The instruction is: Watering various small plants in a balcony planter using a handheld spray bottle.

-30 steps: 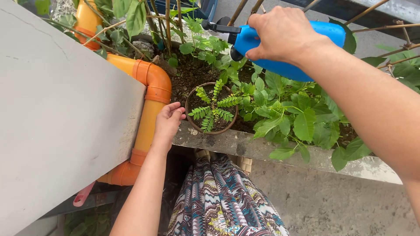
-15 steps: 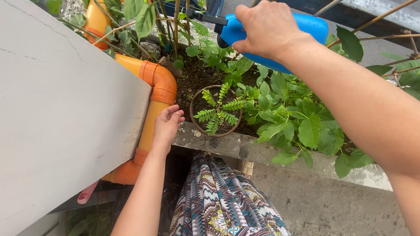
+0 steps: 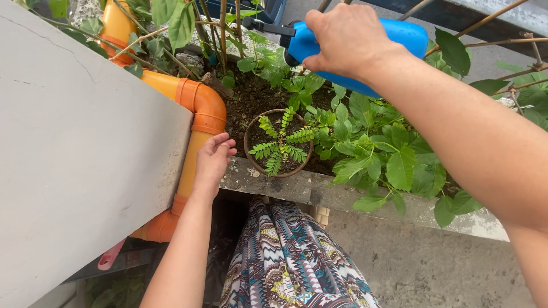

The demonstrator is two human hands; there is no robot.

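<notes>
Blue spray bottle (image 3: 399, 40) gripped above small pot (image 3: 278, 142).

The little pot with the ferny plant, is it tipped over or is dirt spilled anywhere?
No. The little pot sits upright in the planter soil, its seedling standing. A few pale crumbs lie on the concrete ledge beside it; nothing else looks odd.

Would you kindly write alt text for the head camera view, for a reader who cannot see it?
A person's right hand holds a blue spray bottle over a leafy planter bed. The left hand rests on the bed's concrete edge beside an orange pipe, next to a small round pot holding a fern-like seedling.
</notes>
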